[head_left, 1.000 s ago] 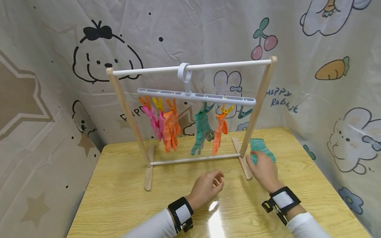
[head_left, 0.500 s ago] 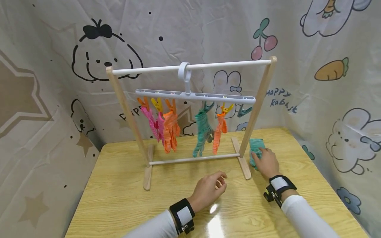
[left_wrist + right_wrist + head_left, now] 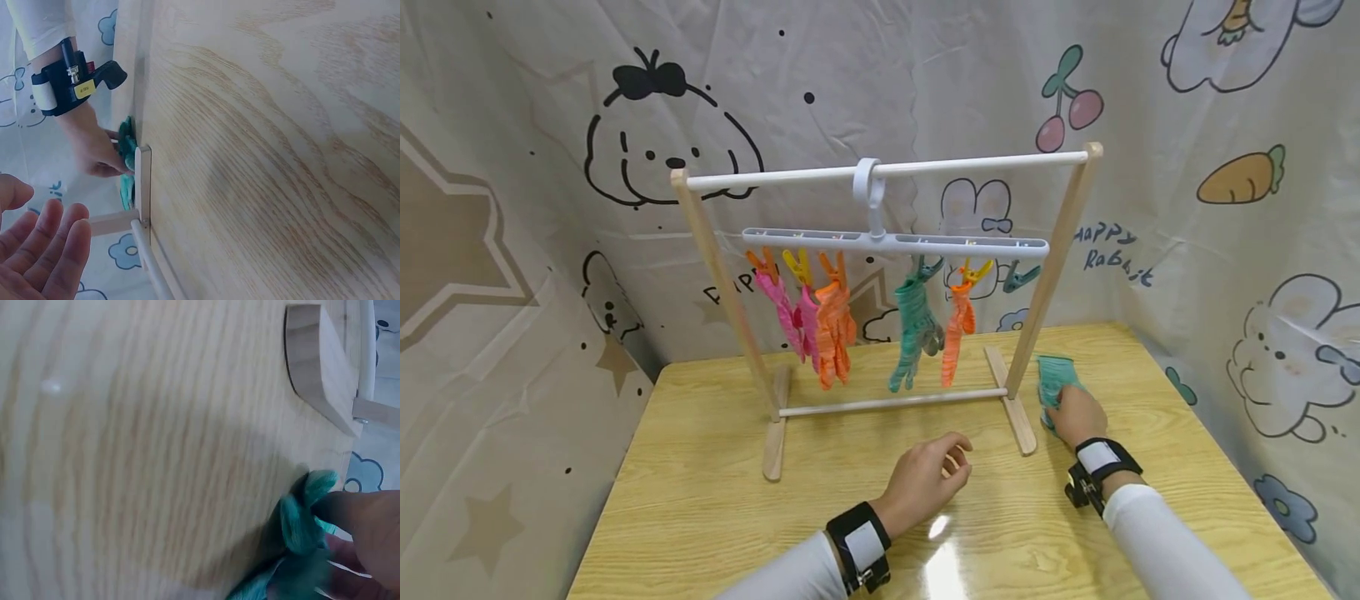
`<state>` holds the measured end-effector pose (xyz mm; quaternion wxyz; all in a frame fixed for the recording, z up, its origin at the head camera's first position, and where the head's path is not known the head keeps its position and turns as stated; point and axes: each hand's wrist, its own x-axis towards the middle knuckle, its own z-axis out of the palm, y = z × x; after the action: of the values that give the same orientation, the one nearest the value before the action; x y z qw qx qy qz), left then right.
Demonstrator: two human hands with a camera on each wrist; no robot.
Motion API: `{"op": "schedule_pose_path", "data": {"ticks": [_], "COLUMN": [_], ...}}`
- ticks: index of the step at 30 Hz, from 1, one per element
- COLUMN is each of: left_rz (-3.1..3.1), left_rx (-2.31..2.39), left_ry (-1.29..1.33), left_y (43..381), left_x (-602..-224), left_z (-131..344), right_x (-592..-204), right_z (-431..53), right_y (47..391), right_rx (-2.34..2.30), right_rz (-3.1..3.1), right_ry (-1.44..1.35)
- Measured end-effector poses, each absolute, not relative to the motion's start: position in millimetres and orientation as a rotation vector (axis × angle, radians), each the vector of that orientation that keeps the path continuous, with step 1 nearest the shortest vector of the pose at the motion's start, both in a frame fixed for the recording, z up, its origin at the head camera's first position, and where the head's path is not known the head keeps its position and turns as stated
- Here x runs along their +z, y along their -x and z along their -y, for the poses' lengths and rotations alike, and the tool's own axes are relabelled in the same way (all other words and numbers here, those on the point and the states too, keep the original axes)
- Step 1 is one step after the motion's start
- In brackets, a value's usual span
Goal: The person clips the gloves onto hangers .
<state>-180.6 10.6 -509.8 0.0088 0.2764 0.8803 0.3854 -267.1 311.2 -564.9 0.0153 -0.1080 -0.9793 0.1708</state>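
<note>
My right hand is at the table's right side, pinching a green striped glove that lies beside the rack's right foot. In the right wrist view, the thumb and fingers bunch up part of the green glove; its far end is out of sight under the hand. My left hand hovers above the table in front of the rack, fingers loosely bent and holding nothing. The left wrist view shows that hand with its palm and fingers bare.
A wooden rack with a white top rod carries a grey clip hanger. Pink gloves, orange gloves and a green glove hang from its clips. An unused teal clip hangs at the right end. The rack's right foot stands near my right hand.
My right hand has shifted off the glove's left side to its near end, gathering the fabric between thumb and fingers. The left hand has barely moved.
</note>
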Motion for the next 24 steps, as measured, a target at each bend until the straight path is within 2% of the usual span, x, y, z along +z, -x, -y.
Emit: {"op": "schedule_pose_path", "data": {"ticks": [24], "left_rz": [-2.736], "left_rx": [1.205], "left_ry": [-0.827], "left_y": [182], "left_x": [-510], "left_z": [-8], "right_x": [-571], "right_z": [-318], "right_y": [251], "right_rx": [0.647], "right_rz": [2.973], "right_ry": [0.396]}}
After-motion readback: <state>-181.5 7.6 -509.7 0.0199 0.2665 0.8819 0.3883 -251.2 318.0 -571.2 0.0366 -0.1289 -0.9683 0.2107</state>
